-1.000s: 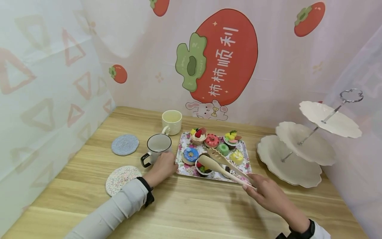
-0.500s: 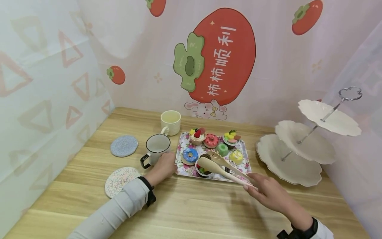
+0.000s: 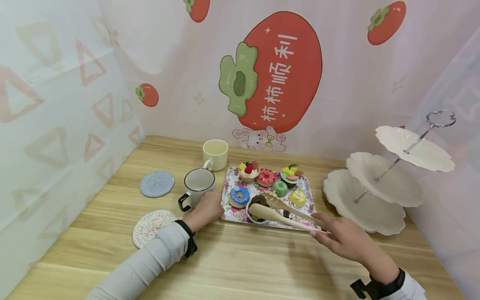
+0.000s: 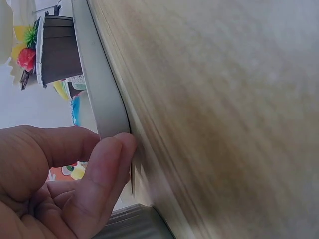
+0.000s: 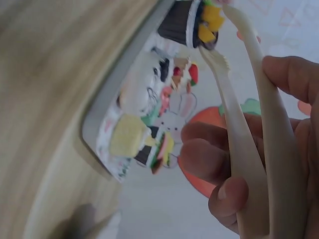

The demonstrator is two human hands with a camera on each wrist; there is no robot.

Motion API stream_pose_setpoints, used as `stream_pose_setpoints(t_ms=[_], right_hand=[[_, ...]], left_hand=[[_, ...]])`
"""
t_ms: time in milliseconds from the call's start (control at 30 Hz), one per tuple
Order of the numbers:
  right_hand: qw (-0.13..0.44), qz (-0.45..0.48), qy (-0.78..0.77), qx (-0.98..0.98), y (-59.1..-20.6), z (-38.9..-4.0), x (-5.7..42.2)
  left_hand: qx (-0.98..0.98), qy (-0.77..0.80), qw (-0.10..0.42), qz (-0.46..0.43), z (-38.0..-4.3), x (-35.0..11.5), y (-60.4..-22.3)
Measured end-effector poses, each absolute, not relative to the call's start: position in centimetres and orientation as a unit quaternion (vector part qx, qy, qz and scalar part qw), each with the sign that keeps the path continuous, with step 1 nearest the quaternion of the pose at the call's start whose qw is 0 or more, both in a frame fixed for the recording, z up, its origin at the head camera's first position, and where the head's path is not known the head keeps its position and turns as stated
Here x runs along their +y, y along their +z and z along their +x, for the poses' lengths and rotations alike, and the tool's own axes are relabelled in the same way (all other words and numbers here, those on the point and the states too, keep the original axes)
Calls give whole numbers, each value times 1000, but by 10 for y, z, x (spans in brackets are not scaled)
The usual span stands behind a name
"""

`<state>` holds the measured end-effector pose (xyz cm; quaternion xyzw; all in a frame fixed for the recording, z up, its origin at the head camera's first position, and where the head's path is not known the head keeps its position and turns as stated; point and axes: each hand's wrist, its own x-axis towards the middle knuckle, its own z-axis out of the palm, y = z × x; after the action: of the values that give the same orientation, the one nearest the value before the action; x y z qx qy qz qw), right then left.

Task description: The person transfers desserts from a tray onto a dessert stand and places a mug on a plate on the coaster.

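Observation:
My left hand pinches the near left corner of the flowered tray; the left wrist view shows thumb and finger at the tray's grey rim. My right hand grips a pair of pale tongs, its fingers curled round both arms. The tong tips stand apart at a toy cupcake with a dark swirl and fruit on top. In the right wrist view, one tip lies beside the fruit topping of this dark-cased cupcake. Partly hidden behind the tongs is a white striped cake.
A blue donut, red donut and several other toy sweets share the tray. Left of it stand a black-rimmed mug and a cream mug, beside two coasters. A three-tier stand is at the right.
The tong tips have sunk slightly at the dark-swirl cupcake, and the right hand has shifted a little to the right. The left hand keeps its place at the tray corner.

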<state>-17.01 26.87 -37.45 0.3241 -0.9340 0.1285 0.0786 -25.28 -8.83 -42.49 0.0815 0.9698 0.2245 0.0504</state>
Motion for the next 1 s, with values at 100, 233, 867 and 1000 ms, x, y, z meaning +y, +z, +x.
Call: stream_pose_setpoints(t_ms=[100,233,867,1000], right_hand=[[78,334,125,-931,-367,-172,272],[74,334,122,-931,-363,-173,273],[123,355,110,-920,-378,-182,248],[136,349,105,-921,-381,-179,249]], left_hand=[[970,224,55,81,-253,-87,-425],[969,228,63,77,-254,-86,-424],[967,236,52,83,-255,-90,-426],[968,233,57,79,-255,-89,-426]])
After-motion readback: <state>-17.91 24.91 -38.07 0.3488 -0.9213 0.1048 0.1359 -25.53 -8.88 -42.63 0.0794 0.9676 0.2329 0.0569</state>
